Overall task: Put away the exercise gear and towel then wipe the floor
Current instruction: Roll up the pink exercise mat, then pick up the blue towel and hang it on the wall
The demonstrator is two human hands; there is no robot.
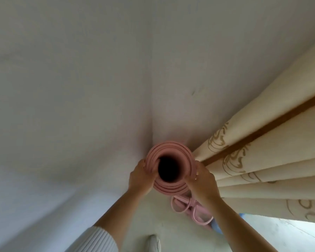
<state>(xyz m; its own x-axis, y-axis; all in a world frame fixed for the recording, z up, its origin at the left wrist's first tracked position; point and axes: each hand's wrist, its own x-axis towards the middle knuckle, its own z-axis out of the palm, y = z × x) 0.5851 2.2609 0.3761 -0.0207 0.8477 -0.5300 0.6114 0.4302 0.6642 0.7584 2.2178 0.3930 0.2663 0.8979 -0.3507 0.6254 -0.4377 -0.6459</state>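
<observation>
Rolled pink mat [171, 157] stands on end in the wall corner, long axis vertical, just beside the curtain [258, 160]. Left hand [141, 176] and right hand [203, 180] clasp its top rim, fingers [152, 165] wrapped snugly, equally near.

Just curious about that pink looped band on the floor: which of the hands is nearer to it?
Right. The right hand grips the rolled mat directly above the band; the left hand holds the mat's far side.

Rolled mat's [171, 157] lower length hidden below its rim; pink loops [187, 208] partly behind right forearm [231, 211].
</observation>
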